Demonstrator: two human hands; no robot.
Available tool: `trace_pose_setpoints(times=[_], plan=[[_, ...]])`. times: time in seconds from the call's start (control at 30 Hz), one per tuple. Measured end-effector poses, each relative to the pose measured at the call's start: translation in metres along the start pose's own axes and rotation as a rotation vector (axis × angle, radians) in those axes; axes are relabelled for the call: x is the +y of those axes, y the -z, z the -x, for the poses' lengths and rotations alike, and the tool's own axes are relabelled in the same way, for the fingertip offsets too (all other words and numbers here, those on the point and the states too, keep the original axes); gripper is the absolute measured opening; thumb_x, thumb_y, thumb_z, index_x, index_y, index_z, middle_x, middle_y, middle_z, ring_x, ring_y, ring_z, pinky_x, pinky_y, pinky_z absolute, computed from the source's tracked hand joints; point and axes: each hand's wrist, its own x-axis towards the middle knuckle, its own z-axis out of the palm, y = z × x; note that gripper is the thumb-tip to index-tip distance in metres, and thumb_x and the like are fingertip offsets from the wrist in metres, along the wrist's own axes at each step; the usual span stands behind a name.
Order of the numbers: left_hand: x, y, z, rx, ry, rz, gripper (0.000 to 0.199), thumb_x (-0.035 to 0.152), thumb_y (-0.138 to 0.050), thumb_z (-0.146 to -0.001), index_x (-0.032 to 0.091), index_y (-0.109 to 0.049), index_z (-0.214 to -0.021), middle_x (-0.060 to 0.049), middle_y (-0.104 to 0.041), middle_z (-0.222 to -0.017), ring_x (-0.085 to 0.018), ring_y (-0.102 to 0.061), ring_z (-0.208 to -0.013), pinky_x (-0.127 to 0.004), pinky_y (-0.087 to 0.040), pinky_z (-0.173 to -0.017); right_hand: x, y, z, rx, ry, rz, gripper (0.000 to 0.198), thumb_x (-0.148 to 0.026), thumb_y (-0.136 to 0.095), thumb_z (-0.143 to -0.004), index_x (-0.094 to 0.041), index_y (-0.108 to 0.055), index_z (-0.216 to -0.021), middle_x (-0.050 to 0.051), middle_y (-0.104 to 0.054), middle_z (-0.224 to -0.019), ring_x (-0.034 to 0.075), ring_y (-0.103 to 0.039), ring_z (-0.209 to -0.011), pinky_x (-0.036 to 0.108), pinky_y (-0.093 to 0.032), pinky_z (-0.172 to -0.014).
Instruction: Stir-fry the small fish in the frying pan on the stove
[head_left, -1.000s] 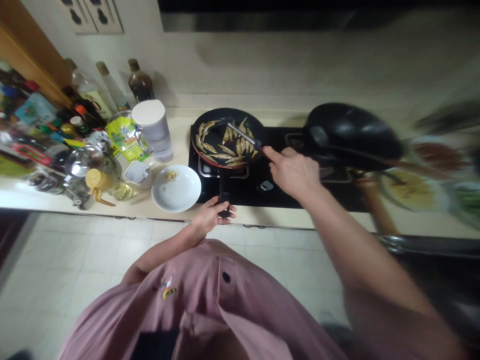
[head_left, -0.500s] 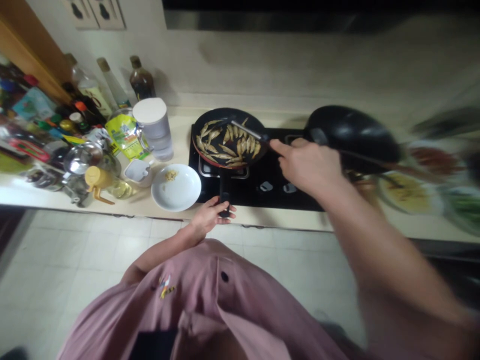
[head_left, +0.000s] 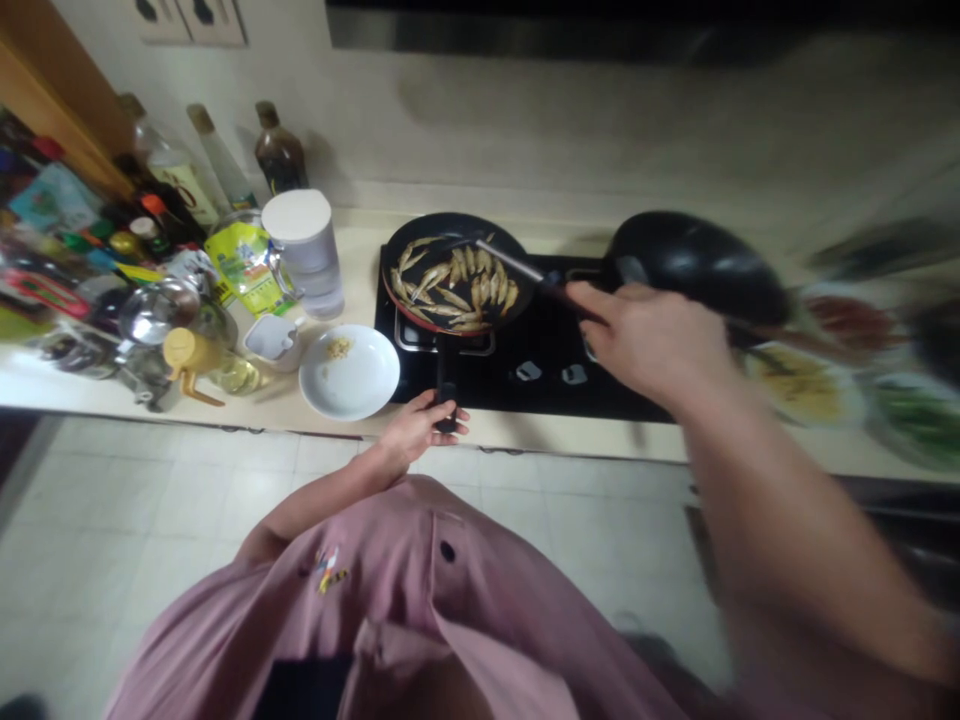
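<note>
My left hand (head_left: 421, 425) is closed round the black handle of a frying pan (head_left: 445, 360), which sits on the left burner. Several small browned fish (head_left: 450, 295) lie in the pan, some side by side in a row on the right. In my right hand (head_left: 652, 340) is the dark handle of a spatula (head_left: 517, 265). Its metal shaft slants down to the left over the pan, and its dark blade is hard to make out against the pan's floor.
A white plate (head_left: 352, 390) with chopped yellowish bits stands left of the pan, near a lidded pitcher (head_left: 304, 255) and an oil bottle (head_left: 191, 355). On the right burner rests a black wok (head_left: 694, 260). Beyond it are plates of yellow pieces (head_left: 802, 385) and greens (head_left: 915, 415).
My right hand has moved to the right, drawing the spatula back with it. A few fish on the pan's left side have shifted slightly. My left hand keeps its hold on the pan.
</note>
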Motion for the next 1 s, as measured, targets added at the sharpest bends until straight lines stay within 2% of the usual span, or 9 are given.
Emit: trace_pose_setpoints(times=[0.1, 0.23, 0.37, 0.57, 0.8, 1.0], plan=[[-0.001, 0.000, 0.000, -0.004, -0.003, 0.007, 0.026, 0.029, -0.070, -0.078, 0.015, -0.051, -0.090, -0.007, -0.065, -0.085, -0.014, -0.065, -0.067, -0.025, -0.049, -0.058, 0.006, 0.002, 0.012, 0.032, -0.025, 0.040, 0.047, -0.035, -0.038, -0.092, -0.030, -0.051, -0.136, 0.010, -0.064, -0.112, 0.025, -0.062, -0.079, 0.032, -0.025, -0.053], [-0.002, 0.000, -0.001, 0.004, 0.003, 0.007, 0.027, 0.029, -0.070, -0.078, 0.015, -0.051, -0.090, -0.008, -0.065, -0.085, -0.014, -0.064, -0.066, -0.025, -0.049, -0.058, 0.008, -0.001, 0.018, -0.020, -0.026, 0.076, 0.046, -0.036, -0.039, -0.091, -0.031, -0.052, -0.135, 0.010, -0.064, -0.112, 0.025, -0.062, -0.079, 0.032, -0.026, -0.053], [-0.002, 0.001, -0.002, 0.000, -0.002, 0.008, 0.026, 0.029, -0.070, -0.078, 0.015, -0.050, -0.089, -0.008, -0.065, -0.086, -0.015, -0.065, -0.067, -0.026, -0.049, -0.058, -0.001, -0.010, 0.007, -0.020, -0.001, 0.060, 0.046, -0.035, -0.035, -0.092, -0.030, -0.051, -0.134, 0.011, -0.063, -0.108, 0.023, -0.062, -0.072, 0.030, -0.025, -0.052], [-0.001, 0.000, -0.001, -0.005, -0.002, -0.004, 0.026, 0.029, -0.070, -0.077, 0.015, -0.051, -0.088, -0.007, -0.064, -0.086, -0.015, -0.065, -0.067, -0.026, -0.050, -0.057, -0.010, -0.018, -0.009, 0.002, -0.008, 0.001, 0.049, -0.036, -0.035, -0.091, -0.032, -0.047, -0.138, 0.011, -0.060, -0.111, 0.020, -0.058, -0.071, 0.030, -0.031, -0.056], [-0.003, 0.001, 0.000, 0.002, -0.008, 0.005, 0.028, 0.031, -0.071, -0.077, 0.015, -0.051, -0.089, -0.008, -0.065, -0.086, -0.015, -0.065, -0.067, -0.025, -0.050, -0.057, -0.008, -0.015, -0.006, 0.000, -0.017, 0.013, 0.047, -0.035, -0.035, -0.091, -0.033, -0.048, -0.136, 0.010, -0.060, -0.108, 0.021, -0.056, -0.071, 0.029, -0.029, -0.056], [-0.004, 0.003, -0.002, -0.004, -0.016, 0.007, 0.027, 0.030, -0.070, -0.077, 0.015, -0.051, -0.089, -0.008, -0.065, -0.087, -0.015, -0.065, -0.068, -0.026, -0.050, -0.057, -0.007, -0.024, -0.010, -0.008, -0.018, 0.006, 0.046, -0.035, -0.034, -0.093, -0.034, -0.048, -0.137, 0.010, -0.060, -0.109, 0.019, -0.055, -0.069, 0.029, -0.028, -0.057]])
